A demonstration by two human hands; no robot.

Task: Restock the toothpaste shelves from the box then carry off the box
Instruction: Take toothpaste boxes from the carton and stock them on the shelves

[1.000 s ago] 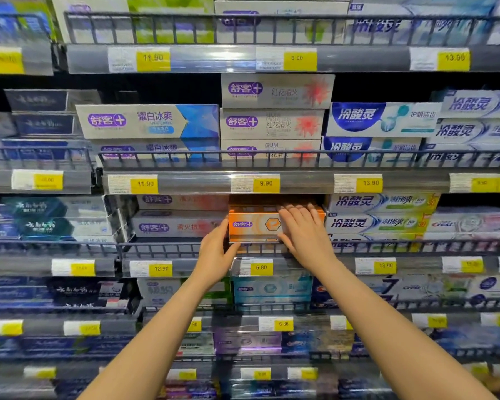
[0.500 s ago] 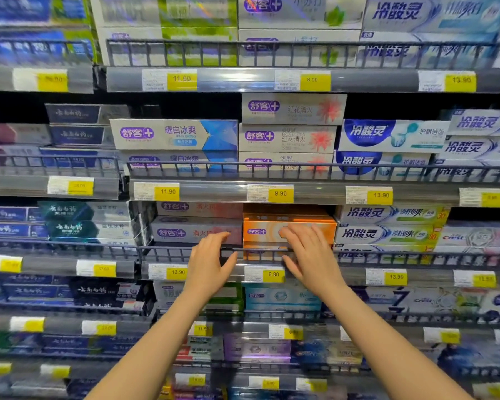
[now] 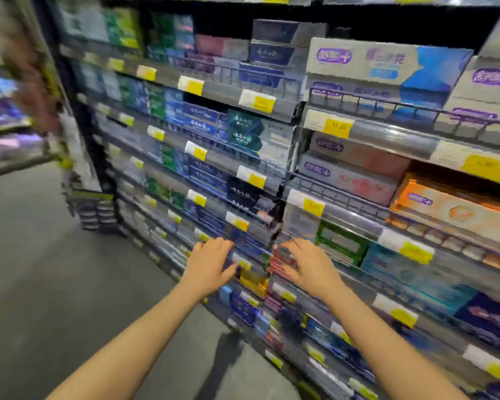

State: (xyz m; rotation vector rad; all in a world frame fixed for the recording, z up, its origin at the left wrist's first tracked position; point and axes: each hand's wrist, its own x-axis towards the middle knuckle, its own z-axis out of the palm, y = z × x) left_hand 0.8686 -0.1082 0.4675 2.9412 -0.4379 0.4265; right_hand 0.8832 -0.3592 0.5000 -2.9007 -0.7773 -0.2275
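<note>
Both hands are hanging in front of the lower toothpaste shelves [image 3: 341, 217] with nothing in them: the left hand [image 3: 211, 262] is spread, fingers straight and slightly apart, and the right hand [image 3: 309, 265] is likewise loose and flat, fingers reaching leftward. Neither seems to be touching a carton. The orange toothpaste cartons [image 3: 456, 209] are sitting stacked behind the wire rail on a shelf up to the right, well apart from the hands. The view is swinging toward the aisle floor [image 3: 55, 284] and is smeared with blur, so the small print and the lowest rows are hard to read. The box is not showing anywhere here; I cannot tell where it is lying. My guess is the person is turning to go for it. To do that well, they should be looking down the aisle before stepping, keeping elbows off the price tags [image 3: 312, 204], and taking the box with both hands under its base.
</note>
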